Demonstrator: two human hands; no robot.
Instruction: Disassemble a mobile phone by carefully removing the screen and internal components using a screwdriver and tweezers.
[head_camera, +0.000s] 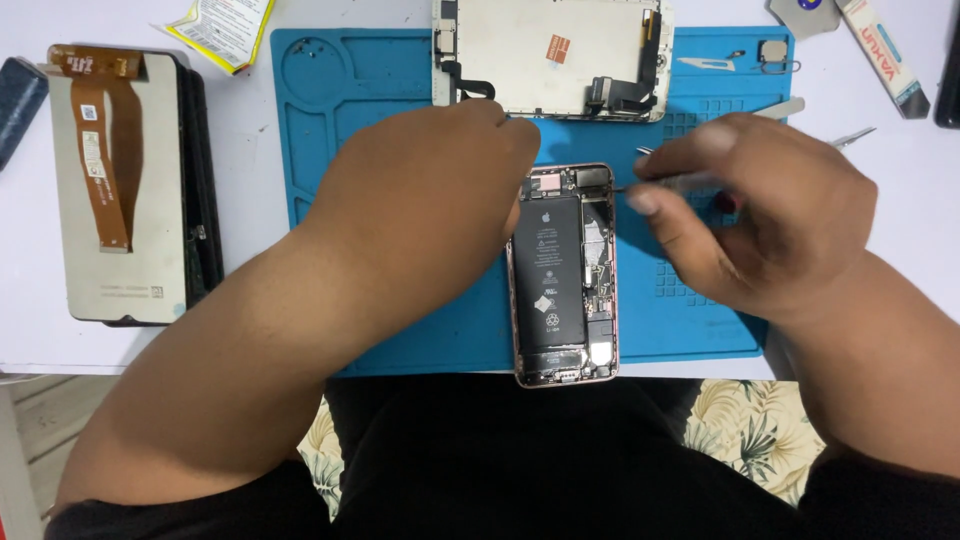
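**Opened phone lies lengthwise on the blue mat**

The opened phone (562, 275) lies on the blue mat (380, 90), long axis running straight away from the person, black battery facing up. The left hand (420, 180) rests at its far left corner, fingers curled. The right hand (760, 215) pinches a thin tool (672, 181) toward the phone's far end. Beyond lies the detached screen (550, 55).

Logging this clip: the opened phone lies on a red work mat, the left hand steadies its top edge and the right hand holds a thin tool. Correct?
Not quite. The head view shows the work mat is blue, not red. The rest holds: opened phone, left hand at its top, right hand gripping a thin tool.
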